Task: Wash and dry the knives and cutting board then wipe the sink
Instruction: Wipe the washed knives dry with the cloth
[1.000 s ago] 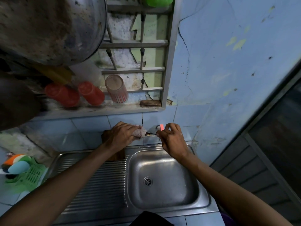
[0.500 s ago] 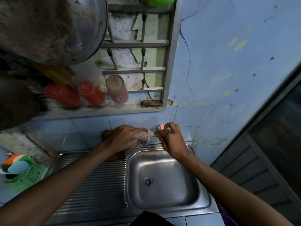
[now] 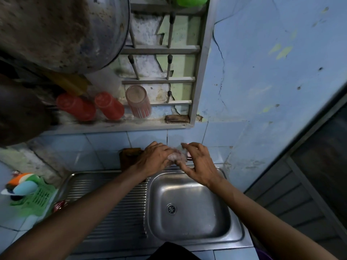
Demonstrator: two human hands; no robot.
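Observation:
At the back rim of the steel sink [image 3: 195,224], my left hand [image 3: 155,160] grips a bunched pale checked cloth [image 3: 174,156]. Just right of it, my right hand [image 3: 197,166] has its fingers spread and loosely bent, its thumb side touching the cloth. A small red mark on the tap [image 3: 188,144] shows above the fingers; a dark bit sits under them, and I cannot tell what it is. A brown cutting board [image 3: 129,156] leans on the tiled wall behind my left hand. No knife blade is plainly visible.
The ribbed drainboard [image 3: 120,207] lies left of the basin, with a green basket [image 3: 37,199] of sponges further left. Above, a wall shelf holds two red cups [image 3: 109,106] and a clear glass [image 3: 138,102]. A large metal pot [image 3: 56,30] hangs overhead at left.
My left hand has moved the cloth right, up against my right hand. My right hand has gone from a pinch near the tap to spread fingers. The thin object seen between the hands is now hidden.

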